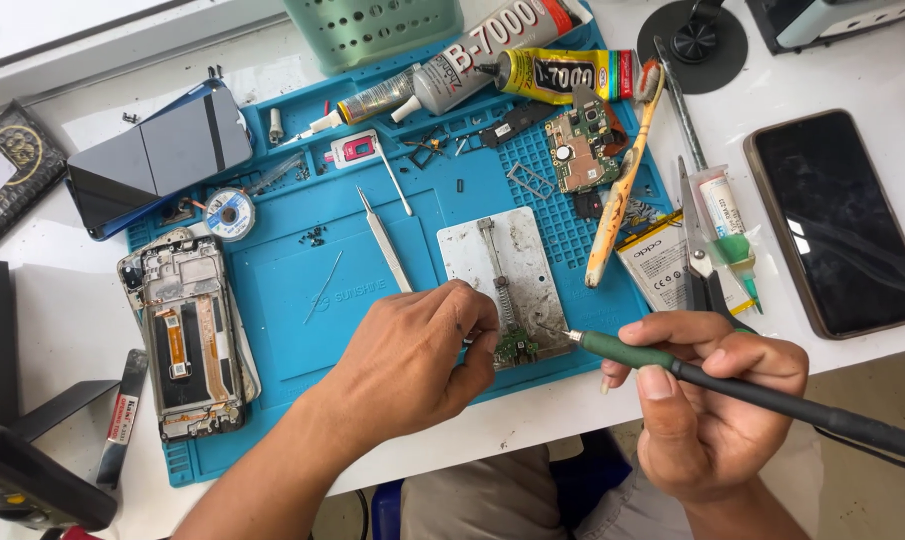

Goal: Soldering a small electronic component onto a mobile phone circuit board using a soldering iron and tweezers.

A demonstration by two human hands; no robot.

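My right hand [707, 400] grips a soldering iron [632, 354] with a green and black handle, its tip pointing left at a small green circuit board [517, 346]. That board is clamped at the near end of a grey metal holder plate [507, 262] on the blue work mat [302, 300]. My left hand [417, 355] rests on the mat just left of the small board, fingers curled against it; whether it pinches something is hidden.
An opened phone frame [184, 335] lies at the mat's left, tweezers [384, 247] in the middle, and a larger circuit board [584, 148], toothbrush [622, 185] and glue tubes [552, 72] at the back. Scissors [697, 250], a battery [662, 262] and a dark phone [834, 222] lie right.
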